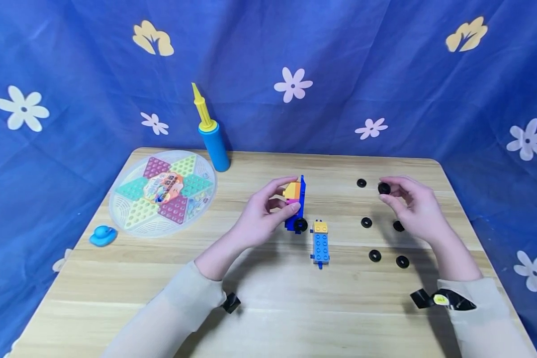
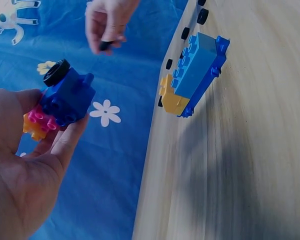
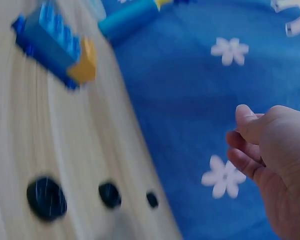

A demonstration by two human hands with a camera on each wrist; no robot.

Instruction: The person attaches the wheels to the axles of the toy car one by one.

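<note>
My left hand point(image 1: 266, 211) grips a building-block car point(image 1: 294, 193) above the table, fingers and thumb on its sides. The car has a dark blue base with pink, orange and yellow blocks, and one black wheel point(image 2: 56, 73) sits on its side. A second block car point(image 1: 320, 244), light blue with a yellow end and no wheels, stands on the table beside the held one. Between thumb and fingertips, my right hand point(image 1: 413, 206) pinches a loose black wheel point(image 1: 384, 188) above the table; in the right wrist view that wheel is hidden.
Several black wheels point(image 1: 375, 255) lie on the right of the wooden table point(image 1: 268, 318). A round Chinese checkers board point(image 1: 130, 169) lies at the left, near a blue toy duck point(image 1: 103, 236). A blue and yellow hand pump point(image 1: 215, 146) stands at the back edge before a blue curtain point(image 1: 250, 40).
</note>
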